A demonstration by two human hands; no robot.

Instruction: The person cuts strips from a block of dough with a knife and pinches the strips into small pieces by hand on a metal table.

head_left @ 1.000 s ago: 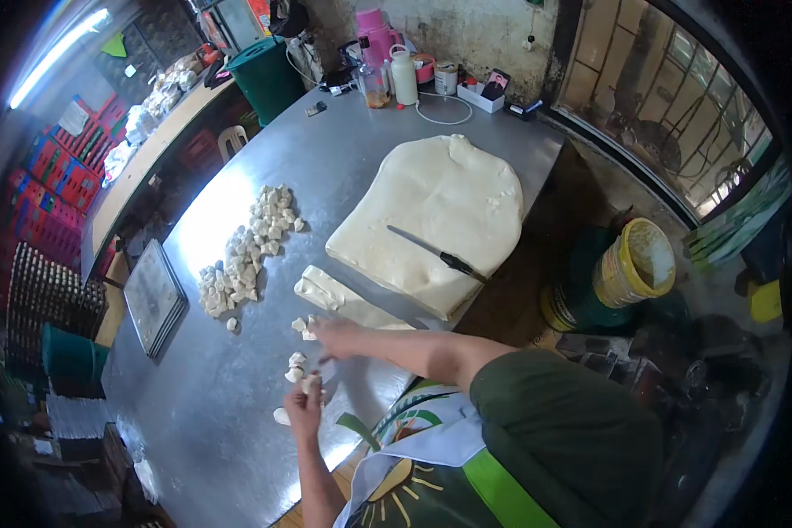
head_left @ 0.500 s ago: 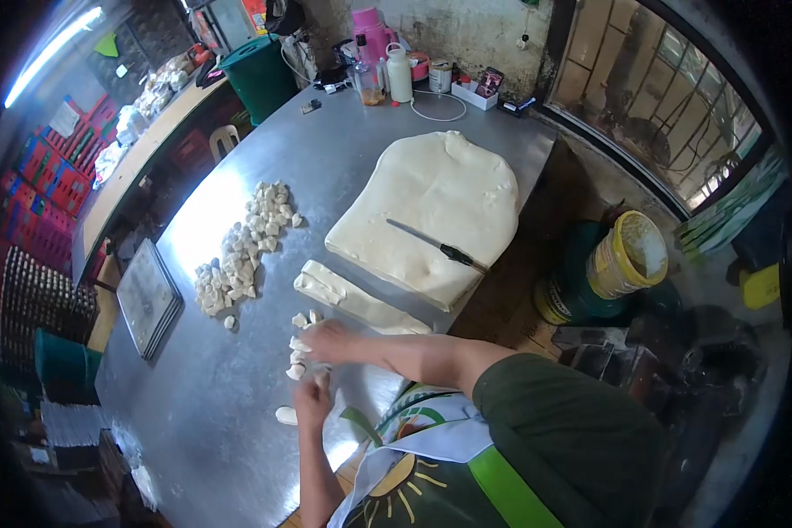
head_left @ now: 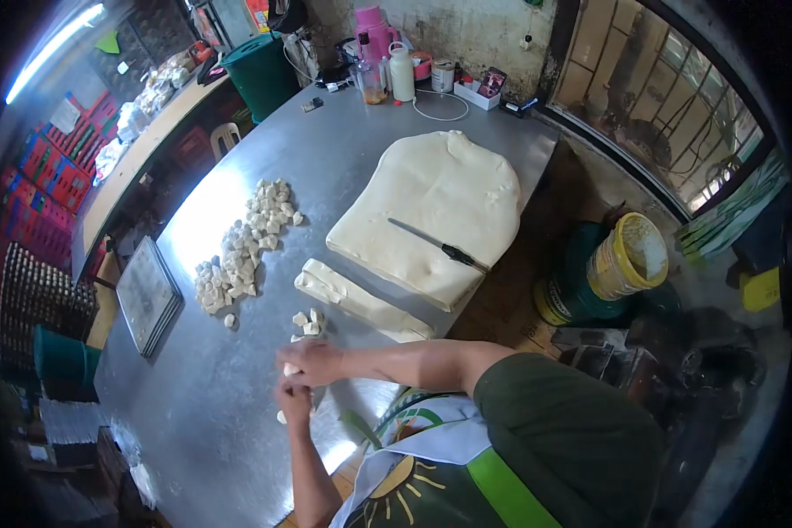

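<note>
My right hand (head_left: 312, 361) is closed around a small white piece of dough (head_left: 290, 370), part of which shows at its fingertips. Just below, my left hand (head_left: 296, 400) is closed too and meets the right; its fingers appear to grip the same dough, though they are partly hidden. Beside the left hand, the end of another dough piece (head_left: 281, 416) peeks out. A few cut dough pieces (head_left: 308, 321) lie just beyond the right hand. A thick dough strip (head_left: 361, 301) rests farther right, and behind it lies a large dough slab (head_left: 431, 202) with a knife (head_left: 431, 239) on top.
A heap of dough pieces (head_left: 246, 251) lies on the metal table (head_left: 194, 396). Stacked trays (head_left: 148, 295) sit at its left edge. Bottles (head_left: 401, 75) and a pink jug (head_left: 374, 35) stand at the back. Off the right edge is a yellow bucket (head_left: 629, 255).
My right hand has moved a little left and toward me, joining the left hand at the dough. My left hand has shifted slightly left. The slab, strip and knife stay put.
</note>
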